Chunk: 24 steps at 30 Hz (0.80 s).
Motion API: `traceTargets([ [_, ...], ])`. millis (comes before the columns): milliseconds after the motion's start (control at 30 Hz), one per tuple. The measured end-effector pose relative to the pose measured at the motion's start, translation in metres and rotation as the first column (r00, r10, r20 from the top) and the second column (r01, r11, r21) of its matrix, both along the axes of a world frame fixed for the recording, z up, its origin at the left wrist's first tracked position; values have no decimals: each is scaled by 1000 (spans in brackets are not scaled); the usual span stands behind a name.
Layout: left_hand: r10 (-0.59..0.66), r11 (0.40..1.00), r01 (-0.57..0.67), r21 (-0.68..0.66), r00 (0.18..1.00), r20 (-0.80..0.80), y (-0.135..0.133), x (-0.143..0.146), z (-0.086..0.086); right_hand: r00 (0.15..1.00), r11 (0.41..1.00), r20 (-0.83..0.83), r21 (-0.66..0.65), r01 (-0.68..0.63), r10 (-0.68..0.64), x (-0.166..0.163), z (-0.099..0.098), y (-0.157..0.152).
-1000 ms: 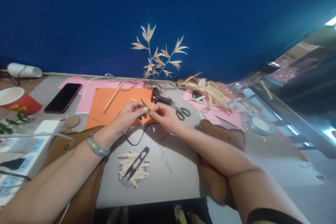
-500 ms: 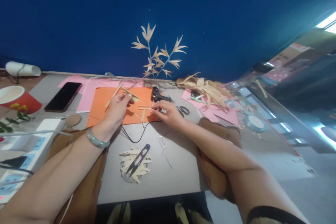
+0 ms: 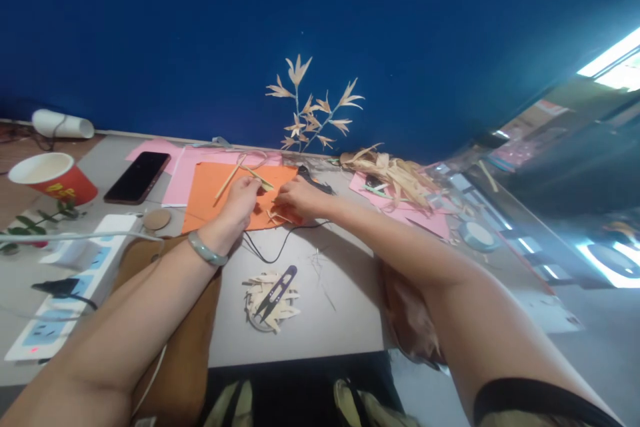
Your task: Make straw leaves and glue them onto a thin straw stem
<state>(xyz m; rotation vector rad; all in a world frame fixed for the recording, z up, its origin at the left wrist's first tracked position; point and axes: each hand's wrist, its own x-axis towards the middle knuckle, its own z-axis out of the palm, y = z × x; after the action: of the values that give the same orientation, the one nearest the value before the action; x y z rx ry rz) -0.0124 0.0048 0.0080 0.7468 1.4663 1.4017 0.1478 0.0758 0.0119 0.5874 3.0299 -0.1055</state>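
My left hand (image 3: 241,201) is closed in a pinch on a pale yellow-green dried husk strip (image 3: 267,185), held over an orange sheet (image 3: 203,181). Close by on the right, my right hand (image 3: 303,199) has its fingers bent together; whatever they hold is hidden. Small husk scraps (image 3: 277,216) lie on the sheet just below the right fingers. A black glue gun (image 3: 315,180) lies behind the right hand, partly covered by it. Nearer to me, purple thread snips (image 3: 277,293) rest on a pile of cut husk pieces (image 3: 287,312).
A branch with husk leaves (image 3: 310,120) stands at the blue wall. Dried husks (image 3: 393,177) lie on pink paper at right. Left are a phone (image 3: 137,177), a red paper cup (image 3: 60,180) and a power strip (image 3: 107,247). A black cable (image 3: 270,260) loops below the sheet.
My right hand has moved left, closer to my left hand, and its fingers are more curled. The scissors are now hidden by the right arm. The whole view has shifted slightly.
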Motion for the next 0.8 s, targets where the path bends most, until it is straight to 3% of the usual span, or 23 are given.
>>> traceTargets([
  [133, 4, 1000, -3, -5, 999, 37, 2, 0, -2, 997, 997, -15, -45, 69, -70, -5, -1, 10],
  [333, 15, 999, -15, -44, 1000, 3, 4, -1, -5, 957, 939, -122, -261, 225, -263, -3, -1, 20],
  [567, 19, 999, -20, -40, 1000, -3, 4, -3, -5, 884, 893, -134, -106, 437, -448, -9, -2, 35],
  [667, 19, 999, -18, -46, 1000, 9, 5, -3, -6, 902, 913, -143, -76, 401, -408, -8, 1, 35],
  [800, 17, 999, -16, -49, 1000, 10, 5, -4, -7, 977, 968, 17, -133, 213, -212, -7, 5, 30],
])
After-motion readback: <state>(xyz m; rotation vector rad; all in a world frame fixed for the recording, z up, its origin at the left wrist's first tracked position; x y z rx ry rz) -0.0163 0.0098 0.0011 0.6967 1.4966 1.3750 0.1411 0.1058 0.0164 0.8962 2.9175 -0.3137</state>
